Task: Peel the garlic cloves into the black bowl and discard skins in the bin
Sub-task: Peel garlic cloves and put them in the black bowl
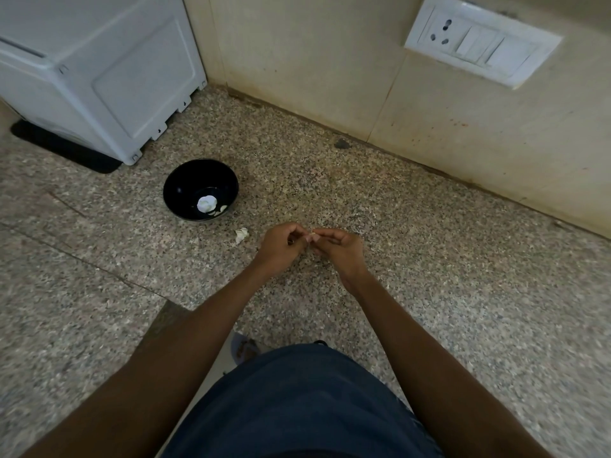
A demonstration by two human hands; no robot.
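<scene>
Where black bowl (200, 190) is set on speckled counter (413, 259), garlic bulb (206, 203) and few pale peeled cloves (221, 210) are seen inside, near front wall. Scrap of skin (241, 234) is noted just beside bowl. Small garlic clove (312, 235) is pinched between left hand (281, 247) and right hand (340, 252), fingers curled. White appliance (99, 71) is placed behind bowl; wall edge and switch plate (482, 39) lie beyond. Open counter is observed right of hands.
</scene>
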